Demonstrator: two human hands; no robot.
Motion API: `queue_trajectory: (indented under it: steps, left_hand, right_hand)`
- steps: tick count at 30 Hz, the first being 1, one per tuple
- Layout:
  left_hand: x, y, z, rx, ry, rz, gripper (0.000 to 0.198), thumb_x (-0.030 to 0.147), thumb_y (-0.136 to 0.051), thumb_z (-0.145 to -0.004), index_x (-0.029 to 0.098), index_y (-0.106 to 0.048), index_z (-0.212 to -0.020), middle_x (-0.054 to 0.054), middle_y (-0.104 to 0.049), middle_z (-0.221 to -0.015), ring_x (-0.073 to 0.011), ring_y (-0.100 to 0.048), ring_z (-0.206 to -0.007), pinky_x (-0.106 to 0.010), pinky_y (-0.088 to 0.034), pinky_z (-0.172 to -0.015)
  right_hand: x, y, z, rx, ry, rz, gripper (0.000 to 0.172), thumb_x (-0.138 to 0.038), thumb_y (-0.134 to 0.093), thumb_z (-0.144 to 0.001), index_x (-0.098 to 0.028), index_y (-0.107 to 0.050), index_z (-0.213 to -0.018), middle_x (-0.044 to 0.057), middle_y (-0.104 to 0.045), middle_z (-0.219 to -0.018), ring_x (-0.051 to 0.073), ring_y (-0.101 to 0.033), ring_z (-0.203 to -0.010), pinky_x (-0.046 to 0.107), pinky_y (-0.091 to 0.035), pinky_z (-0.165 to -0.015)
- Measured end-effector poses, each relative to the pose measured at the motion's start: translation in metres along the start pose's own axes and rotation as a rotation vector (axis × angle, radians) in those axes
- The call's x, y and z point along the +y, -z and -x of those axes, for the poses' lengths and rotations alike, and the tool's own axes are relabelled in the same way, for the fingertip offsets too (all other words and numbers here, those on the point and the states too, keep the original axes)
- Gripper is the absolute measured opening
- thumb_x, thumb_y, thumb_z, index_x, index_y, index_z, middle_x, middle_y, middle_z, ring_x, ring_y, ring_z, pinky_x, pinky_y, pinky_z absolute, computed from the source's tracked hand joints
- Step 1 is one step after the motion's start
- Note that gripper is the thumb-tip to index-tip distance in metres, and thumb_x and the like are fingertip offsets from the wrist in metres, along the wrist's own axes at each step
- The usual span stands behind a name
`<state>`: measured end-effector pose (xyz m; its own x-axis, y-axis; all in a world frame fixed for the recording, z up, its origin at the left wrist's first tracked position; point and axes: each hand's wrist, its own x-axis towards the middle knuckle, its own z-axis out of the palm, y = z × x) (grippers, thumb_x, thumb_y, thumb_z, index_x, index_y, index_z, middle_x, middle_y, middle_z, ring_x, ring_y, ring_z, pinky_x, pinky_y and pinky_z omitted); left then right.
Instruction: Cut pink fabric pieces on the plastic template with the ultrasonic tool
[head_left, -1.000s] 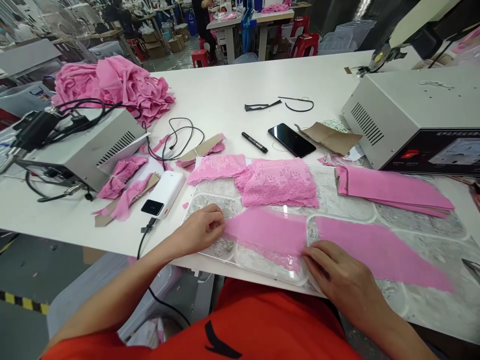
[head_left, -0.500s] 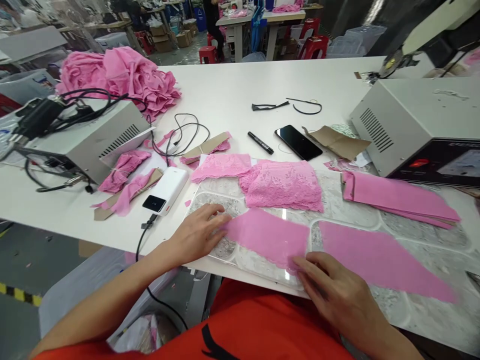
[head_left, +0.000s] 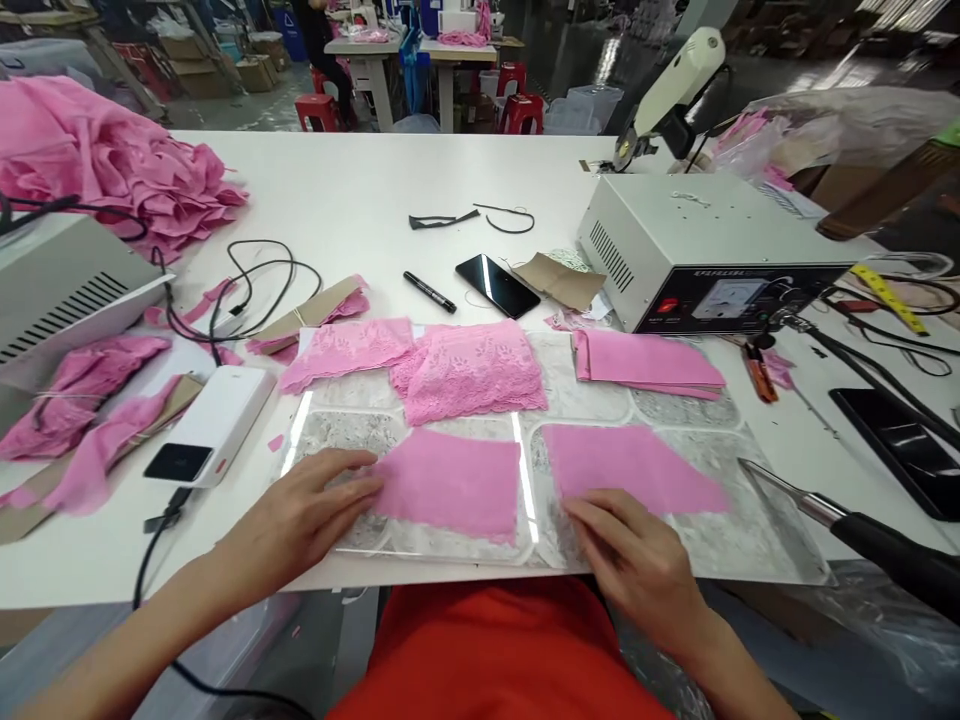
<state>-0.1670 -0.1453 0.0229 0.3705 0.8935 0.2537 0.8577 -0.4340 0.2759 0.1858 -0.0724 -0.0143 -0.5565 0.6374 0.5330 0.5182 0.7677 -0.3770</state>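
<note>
The right hand point(head_left: 637, 555) bunches its fingers at the right pink panel's point(head_left: 630, 465) near corner; any pinch is unclear. The left hand point(head_left: 304, 515), fingers loosely parted, touches the left pink panel point(head_left: 450, 482). Both lie flat on the board point(head_left: 780, 535); a rightward drag could snag cloth on the metal-tipped tool point(head_left: 862, 525).

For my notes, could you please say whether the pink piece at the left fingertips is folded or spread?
Spread: the pink piece lies flat on the marbled board, with no fold showing.
</note>
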Motion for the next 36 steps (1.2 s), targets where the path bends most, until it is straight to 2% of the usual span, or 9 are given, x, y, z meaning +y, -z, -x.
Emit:
queue_trajectory:
  steps: [3, 7, 11, 14, 16, 21, 26, 32, 36]
  left_hand:
    - [0.007, -0.005, -0.041, -0.043, -0.046, 0.123, 0.028, 0.021, -0.043, -0.098, 0.022, -0.070, -0.107, -0.008, -0.066, -0.107, -0.0183, -0.063, -0.096, -0.029, -0.053, -0.081]
    - [0.024, -0.027, -0.097, -0.143, -0.122, 0.187, 0.030, 0.021, -0.041, -0.098, 0.017, -0.070, -0.094, -0.008, -0.065, -0.097, -0.0167, -0.061, -0.085, -0.028, -0.050, -0.075]
    - [0.040, -0.050, -0.123, -0.213, -0.097, 0.193, 0.019, 0.021, -0.050, -0.095, 0.016, -0.068, -0.097, -0.008, -0.064, -0.095, -0.0175, -0.060, -0.087, -0.029, -0.049, -0.078]
    - [0.046, -0.060, -0.132, -0.239, -0.025, 0.216, 0.017, 0.021, -0.057, -0.092, 0.014, -0.067, -0.103, -0.008, -0.062, -0.099, -0.0192, -0.059, -0.089, -0.030, -0.049, -0.080]
    - [0.047, -0.065, -0.137, -0.280, 0.023, 0.252, 0.014, 0.019, -0.060, -0.089, 0.013, -0.068, -0.099, -0.008, -0.061, -0.097, -0.0199, -0.059, -0.088, -0.031, -0.048, -0.078]
    - [0.042, -0.070, -0.143, -0.289, 0.103, 0.404, 0.009, 0.011, -0.059, -0.086, 0.013, -0.067, -0.082, -0.006, -0.060, -0.088, -0.0181, -0.058, -0.082, -0.029, -0.045, -0.073]
    - [0.035, -0.068, -0.139, -0.237, 0.111, 0.522, 0.010, 0.012, -0.059, -0.086, 0.015, -0.067, -0.081, -0.003, -0.063, -0.086, -0.0146, -0.059, -0.079, -0.025, -0.045, -0.072]
    - [0.029, -0.066, -0.137, -0.233, 0.158, 0.663, 0.009, 0.015, -0.059, -0.084, 0.015, -0.067, -0.079, 0.001, -0.065, -0.074, -0.0113, -0.058, -0.068, -0.022, -0.044, -0.064]
    - [0.024, -0.065, -0.136, -0.277, 0.189, 0.702, 0.011, 0.017, -0.056, -0.084, 0.014, -0.065, -0.080, 0.000, -0.066, -0.074, -0.0110, -0.057, -0.066, -0.021, -0.045, -0.061]
  right_hand:
    - [0.010, 0.012, 0.003, 0.060, -0.097, 0.051, 0.020, -0.008, -0.056, -0.086, -0.019, -0.065, -0.099, 0.004, -0.067, -0.084, 0.013, -0.066, -0.076, 0.022, -0.054, -0.067]
    - [0.013, 0.019, -0.004, 0.054, -0.133, 0.042, 0.016, -0.010, -0.055, -0.088, -0.020, -0.065, -0.097, 0.004, -0.068, -0.083, 0.013, -0.066, -0.074, 0.022, -0.054, -0.064]
    - [0.010, 0.016, -0.021, -0.050, -0.143, -0.008, 0.013, -0.014, -0.053, -0.090, -0.019, -0.065, -0.093, 0.004, -0.068, -0.082, 0.013, -0.065, -0.073, 0.023, -0.053, -0.064]
    - [0.001, 0.007, -0.029, -0.145, -0.110, -0.040, 0.014, -0.015, -0.052, -0.091, -0.018, -0.065, -0.089, 0.003, -0.066, -0.077, 0.012, -0.062, -0.068, 0.022, -0.050, -0.063]
    - [-0.007, -0.001, -0.029, -0.192, -0.088, -0.068, 0.016, -0.014, -0.050, -0.091, -0.018, -0.065, -0.087, 0.001, -0.064, -0.072, 0.011, -0.060, -0.062, 0.022, -0.046, -0.059]
    - [-0.021, -0.016, -0.019, -0.172, -0.114, -0.088, 0.014, -0.013, -0.050, -0.090, -0.017, -0.063, -0.087, 0.001, -0.064, -0.071, 0.011, -0.059, -0.058, 0.022, -0.044, -0.056]
    - [-0.024, -0.020, -0.023, -0.156, -0.256, -0.121, 0.014, -0.018, -0.051, -0.090, -0.018, -0.064, -0.090, 0.002, -0.066, -0.073, 0.011, -0.059, -0.057, 0.022, -0.046, -0.054]
    - [-0.025, -0.031, -0.043, -0.231, -0.515, -0.223, 0.020, -0.029, -0.057, -0.086, -0.017, -0.068, -0.097, -0.002, -0.062, -0.058, 0.012, -0.055, -0.049, 0.023, -0.043, -0.052]
    - [-0.026, -0.036, -0.055, -0.321, -0.571, -0.204, 0.014, -0.025, -0.057, -0.083, -0.019, -0.069, -0.084, -0.003, -0.061, -0.055, 0.012, -0.053, -0.049, 0.024, -0.039, -0.055]
